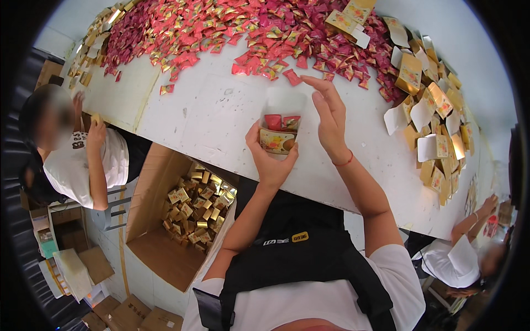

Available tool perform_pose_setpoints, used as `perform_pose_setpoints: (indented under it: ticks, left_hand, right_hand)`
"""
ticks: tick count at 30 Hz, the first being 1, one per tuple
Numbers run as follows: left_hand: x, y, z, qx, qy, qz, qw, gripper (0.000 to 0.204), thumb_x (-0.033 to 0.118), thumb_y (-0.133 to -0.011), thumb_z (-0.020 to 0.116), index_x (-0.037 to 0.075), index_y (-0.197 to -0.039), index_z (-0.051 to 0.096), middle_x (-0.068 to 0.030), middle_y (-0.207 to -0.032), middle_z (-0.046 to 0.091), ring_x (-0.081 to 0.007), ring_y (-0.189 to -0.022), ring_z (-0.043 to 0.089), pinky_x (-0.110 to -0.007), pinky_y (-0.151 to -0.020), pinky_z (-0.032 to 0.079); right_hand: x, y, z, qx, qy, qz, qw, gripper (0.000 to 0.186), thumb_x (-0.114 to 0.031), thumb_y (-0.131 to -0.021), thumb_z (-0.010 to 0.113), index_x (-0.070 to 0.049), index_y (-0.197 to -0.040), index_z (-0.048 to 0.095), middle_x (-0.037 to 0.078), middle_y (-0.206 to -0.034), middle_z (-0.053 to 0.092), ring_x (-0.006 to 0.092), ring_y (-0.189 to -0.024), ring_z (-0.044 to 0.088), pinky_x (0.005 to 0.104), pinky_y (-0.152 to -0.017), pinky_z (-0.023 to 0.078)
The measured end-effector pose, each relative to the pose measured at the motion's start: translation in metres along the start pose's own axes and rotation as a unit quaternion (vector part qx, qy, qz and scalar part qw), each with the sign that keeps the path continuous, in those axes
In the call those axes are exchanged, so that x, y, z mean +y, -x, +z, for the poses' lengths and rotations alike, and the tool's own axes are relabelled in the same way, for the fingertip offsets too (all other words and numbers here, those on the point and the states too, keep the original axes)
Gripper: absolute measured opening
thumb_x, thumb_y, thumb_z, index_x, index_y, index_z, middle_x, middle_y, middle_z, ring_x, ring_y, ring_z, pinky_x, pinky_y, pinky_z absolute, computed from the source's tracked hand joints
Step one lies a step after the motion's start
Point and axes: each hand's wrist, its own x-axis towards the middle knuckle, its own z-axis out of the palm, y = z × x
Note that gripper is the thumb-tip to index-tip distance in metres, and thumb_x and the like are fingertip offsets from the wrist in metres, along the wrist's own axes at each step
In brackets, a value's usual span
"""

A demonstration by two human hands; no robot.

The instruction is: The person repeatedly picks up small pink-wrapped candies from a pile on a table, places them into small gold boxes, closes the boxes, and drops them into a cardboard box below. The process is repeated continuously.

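Observation:
My left hand (271, 166) is wrapped round a small gold printed box (277, 142) just above the near part of the white table. Its white inner flap (283, 103) stands up, and a couple of red wrapped candies (273, 121) show in its mouth. To the right of the box, my right hand (330, 118) is raised with its fingers stretched out and the palm turned toward the flap. Nothing shows in it, and it stays apart from the box. Beyond the fingertips spreads a big pile of red and dark pink wrapped candies (210, 25).
A large cardboard carton (152, 220) holding several closed gold boxes (193, 207) stands at the table's near edge, left of me. Open gold boxes (436, 118) are heaped at the right. Co-workers sit at the left (88, 160) and far right (455, 259).

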Motion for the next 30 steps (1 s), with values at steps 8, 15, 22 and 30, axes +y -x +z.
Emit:
perform_pose_setpoints:
  ticks: [8,15,22,30]
  left_hand:
    - [-0.006,0.012,-0.001,-0.027,0.182,-0.016,0.983,0.055,0.019,-0.09,0.065,0.002,-0.129,0.03,-0.0197,-0.135,0.037,-0.0263,-0.126,0.04,-0.039,-0.105,0.036]
    - [0.015,-0.026,-0.013,-0.147,0.242,-0.139,0.949,0.021,0.009,-0.097,0.053,0.002,-0.116,0.055,-0.0077,-0.117,0.055,-0.016,-0.11,0.053,-0.031,-0.097,0.042]
    - [0.019,-0.031,-0.01,-0.111,0.319,-0.163,0.927,0.023,-0.003,-0.093,0.045,0.001,-0.098,0.067,-0.0073,-0.113,0.059,-0.0164,-0.101,0.06,-0.029,-0.09,0.048]
    - [0.012,-0.029,-0.01,-0.122,0.279,-0.105,0.947,0.022,-0.004,-0.092,0.045,0.002,-0.097,0.065,-0.0068,-0.109,0.06,-0.0165,-0.099,0.061,-0.029,-0.089,0.048]
  right_hand:
    - [0.024,0.055,0.015,-0.092,-0.148,0.116,0.978,0.034,-0.014,-0.104,0.038,-0.003,-0.135,0.048,0.011,-0.132,0.055,0.0142,-0.11,0.058,0.0271,-0.091,0.047]
    - [0.033,0.058,0.015,-0.082,-0.145,0.059,0.984,0.025,-0.003,-0.096,0.042,-0.002,-0.107,0.065,0.011,-0.12,0.057,0.0179,-0.106,0.058,0.0305,-0.095,0.045]
    - [0.029,0.063,0.01,-0.122,-0.184,0.037,0.975,0.024,-0.021,-0.092,0.053,-0.003,-0.106,0.062,0.013,-0.128,0.05,0.0246,-0.122,0.049,0.0403,-0.103,0.039]
    - [0.016,0.065,0.008,-0.139,-0.169,0.036,0.975,0.023,-0.016,-0.088,0.061,-0.005,-0.108,0.063,0.013,-0.128,0.049,0.0236,-0.12,0.048,0.0379,-0.101,0.039]
